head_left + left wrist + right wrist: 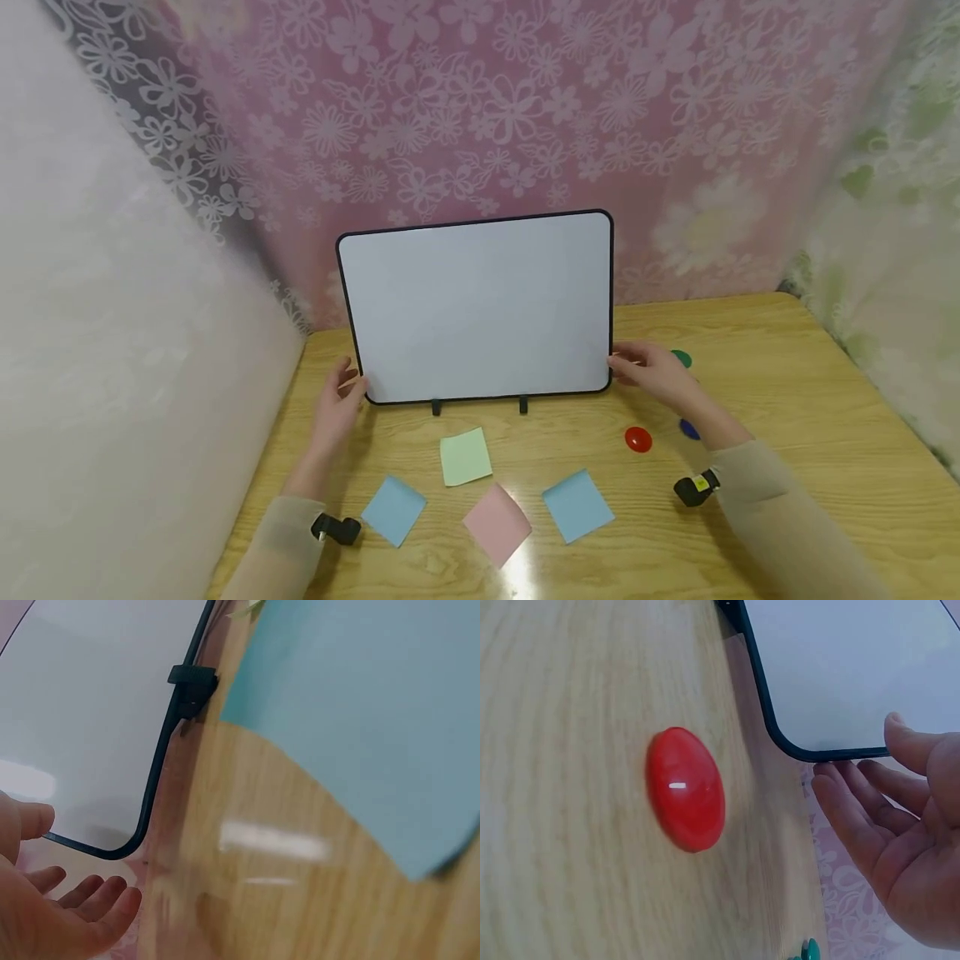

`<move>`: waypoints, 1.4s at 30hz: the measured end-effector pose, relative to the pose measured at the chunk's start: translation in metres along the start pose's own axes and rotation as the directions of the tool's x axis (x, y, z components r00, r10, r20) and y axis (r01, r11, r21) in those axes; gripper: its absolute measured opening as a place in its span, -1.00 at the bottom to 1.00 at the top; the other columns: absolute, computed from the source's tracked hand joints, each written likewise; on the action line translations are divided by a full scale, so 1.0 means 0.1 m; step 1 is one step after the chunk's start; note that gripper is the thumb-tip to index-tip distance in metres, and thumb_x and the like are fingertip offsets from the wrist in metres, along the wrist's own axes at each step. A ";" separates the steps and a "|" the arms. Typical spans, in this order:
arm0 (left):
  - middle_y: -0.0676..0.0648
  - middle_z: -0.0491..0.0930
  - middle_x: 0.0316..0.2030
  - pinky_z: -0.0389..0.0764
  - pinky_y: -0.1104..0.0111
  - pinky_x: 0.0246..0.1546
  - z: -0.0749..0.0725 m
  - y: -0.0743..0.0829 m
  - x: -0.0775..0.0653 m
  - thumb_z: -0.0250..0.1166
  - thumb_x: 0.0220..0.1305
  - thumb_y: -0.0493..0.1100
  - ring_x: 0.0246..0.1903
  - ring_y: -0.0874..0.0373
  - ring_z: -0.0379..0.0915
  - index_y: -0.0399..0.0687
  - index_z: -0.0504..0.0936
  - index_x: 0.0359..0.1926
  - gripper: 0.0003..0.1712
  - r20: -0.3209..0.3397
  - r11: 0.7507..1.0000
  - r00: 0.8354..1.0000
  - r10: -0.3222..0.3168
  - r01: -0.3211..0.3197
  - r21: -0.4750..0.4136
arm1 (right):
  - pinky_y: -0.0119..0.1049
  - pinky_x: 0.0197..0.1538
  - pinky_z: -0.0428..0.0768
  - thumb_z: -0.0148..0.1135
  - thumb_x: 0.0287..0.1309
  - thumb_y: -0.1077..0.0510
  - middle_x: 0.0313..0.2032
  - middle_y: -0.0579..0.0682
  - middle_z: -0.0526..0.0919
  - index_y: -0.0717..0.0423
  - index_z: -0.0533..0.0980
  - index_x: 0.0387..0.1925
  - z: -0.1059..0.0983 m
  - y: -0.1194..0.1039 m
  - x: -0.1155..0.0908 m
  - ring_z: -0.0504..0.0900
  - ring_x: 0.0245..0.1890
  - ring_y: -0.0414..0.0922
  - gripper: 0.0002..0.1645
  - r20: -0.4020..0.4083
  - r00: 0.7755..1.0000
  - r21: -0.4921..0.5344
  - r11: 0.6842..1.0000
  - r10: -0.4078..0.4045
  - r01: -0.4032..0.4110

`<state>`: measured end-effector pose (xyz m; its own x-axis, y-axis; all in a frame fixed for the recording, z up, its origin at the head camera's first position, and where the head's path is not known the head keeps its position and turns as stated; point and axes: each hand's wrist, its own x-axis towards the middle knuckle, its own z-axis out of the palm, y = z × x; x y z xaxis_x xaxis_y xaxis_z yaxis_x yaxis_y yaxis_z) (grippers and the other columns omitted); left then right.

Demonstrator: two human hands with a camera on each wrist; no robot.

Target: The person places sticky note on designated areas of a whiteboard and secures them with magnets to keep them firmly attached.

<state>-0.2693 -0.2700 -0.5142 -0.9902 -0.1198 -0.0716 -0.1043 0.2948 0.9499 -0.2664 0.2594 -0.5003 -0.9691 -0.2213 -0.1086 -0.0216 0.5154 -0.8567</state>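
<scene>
A whiteboard (pixel 480 308) with a thin black frame stands upright on the wooden table, its bottom edge on two small black feet (pixel 523 405). At its lower left side, my left hand (pixel 341 408) holds the edge, the thumb (pixel 34 820) over the front face and the other fingers loosely bent beyond the frame. On the opposite side, my right hand (pixel 660 375) holds the lower right edge. Its thumb (pixel 907 742) lies at the front, and the fingertips reach the frame from outside and behind.
Sticky notes lie before the board: green (pixel 466 457), pink (pixel 497 526), left blue (pixel 393 511) and right blue (pixel 578 506). Near my right hand are red (pixel 638 439), blue (pixel 690 429) and green (pixel 682 358) round pieces. Floral cloth (pixel 517 125) hangs behind; a pale wall (pixel 135 333) rises at left.
</scene>
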 end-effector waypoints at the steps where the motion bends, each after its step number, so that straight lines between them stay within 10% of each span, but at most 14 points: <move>1: -0.29 0.23 0.55 0.43 -0.07 0.38 0.01 -0.01 -0.01 0.19 0.67 -0.02 0.48 -0.21 0.25 -0.11 0.04 0.71 -0.18 0.008 1.000 1.000 -0.003 0.003 0.006 | 0.13 0.26 0.63 0.13 0.66 -0.09 0.38 0.45 0.47 0.46 0.21 0.56 0.00 0.00 -0.03 0.68 0.20 0.26 -0.17 0.010 1.000 -0.025 1.000 -0.001 0.001; 25: -0.29 0.49 0.32 0.52 0.01 0.25 -0.08 -0.24 -0.44 0.33 0.58 -0.09 0.27 -0.18 0.45 -0.27 0.36 0.52 -0.34 0.133 0.976 0.991 0.008 -0.037 0.215 | -0.05 -0.05 0.75 0.40 0.44 0.11 0.10 0.20 0.75 0.31 0.56 0.35 0.10 0.06 -0.42 0.75 0.00 0.10 -0.43 0.065 0.993 -0.317 0.941 -0.102 0.117; 42: -0.07 0.73 -0.01 0.66 0.31 -0.16 -0.21 -0.19 -0.60 0.56 0.33 -0.18 -0.13 0.08 0.61 -0.12 0.74 0.12 -0.63 0.435 0.902 0.894 0.105 -0.270 0.337 | -0.11 -0.10 0.69 0.65 0.16 0.08 0.01 0.00 0.74 0.15 0.70 0.15 0.03 0.05 -0.68 0.67 -0.08 -0.03 -0.46 0.154 0.977 -0.452 0.869 -0.146 0.201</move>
<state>-0.2059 -0.2882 -0.5217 -0.9367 0.3365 -0.0969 0.1418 0.6173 0.7738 -0.2001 0.2742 -0.4991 -0.9062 -0.4188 -0.0582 -0.3247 0.7774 -0.5386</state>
